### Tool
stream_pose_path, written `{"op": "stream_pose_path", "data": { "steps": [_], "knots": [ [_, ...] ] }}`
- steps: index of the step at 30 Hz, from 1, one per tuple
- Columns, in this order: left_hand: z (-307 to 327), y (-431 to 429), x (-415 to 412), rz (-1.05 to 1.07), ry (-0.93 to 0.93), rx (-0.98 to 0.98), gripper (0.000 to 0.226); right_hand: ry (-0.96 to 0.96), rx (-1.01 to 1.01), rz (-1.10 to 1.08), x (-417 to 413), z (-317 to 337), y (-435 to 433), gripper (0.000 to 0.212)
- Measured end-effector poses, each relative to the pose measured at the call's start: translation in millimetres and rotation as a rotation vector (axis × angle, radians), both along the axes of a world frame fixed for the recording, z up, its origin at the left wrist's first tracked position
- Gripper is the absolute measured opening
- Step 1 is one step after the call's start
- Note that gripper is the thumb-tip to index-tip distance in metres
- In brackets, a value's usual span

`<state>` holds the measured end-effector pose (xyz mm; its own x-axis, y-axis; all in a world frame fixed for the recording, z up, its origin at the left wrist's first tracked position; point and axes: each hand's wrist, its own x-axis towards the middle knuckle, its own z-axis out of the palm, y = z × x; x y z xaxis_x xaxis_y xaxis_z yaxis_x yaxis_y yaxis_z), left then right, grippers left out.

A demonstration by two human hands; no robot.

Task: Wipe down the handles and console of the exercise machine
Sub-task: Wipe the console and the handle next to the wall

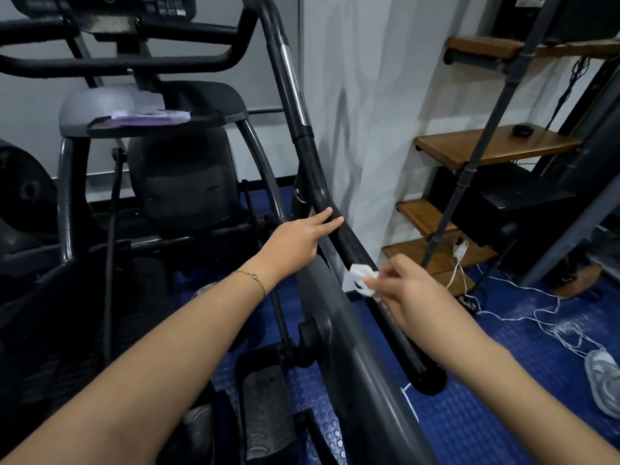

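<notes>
While the long black handle (339, 226) of the exercise machine slants from the upper left, near the console (110, 5), down to its capped end at lower right, the left hand (298, 239) rests on it with fingers (327, 218) extended and relaxed. Just below them, the right hand (406, 286) pinches a white wipe (362, 278) against the same bar.
</notes>
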<state>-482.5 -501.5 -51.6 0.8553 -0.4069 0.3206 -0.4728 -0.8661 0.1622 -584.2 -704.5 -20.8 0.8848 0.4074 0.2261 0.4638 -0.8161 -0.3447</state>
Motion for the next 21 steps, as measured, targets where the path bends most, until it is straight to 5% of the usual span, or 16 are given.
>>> {"op": "stream_pose_path", "data": {
  "steps": [8,21],
  "knots": [
    [4.0,3.1,1.1,-0.019,0.021,0.079,0.068,-0.049,-0.13,-0.116,13.0,-4.4,21.1,0.027],
    [15.6,7.9,23.7,0.054,-0.03,0.039,0.06,0.03,0.089,-0.148,29.2,6.3,12.7,0.025]
  ]
}}
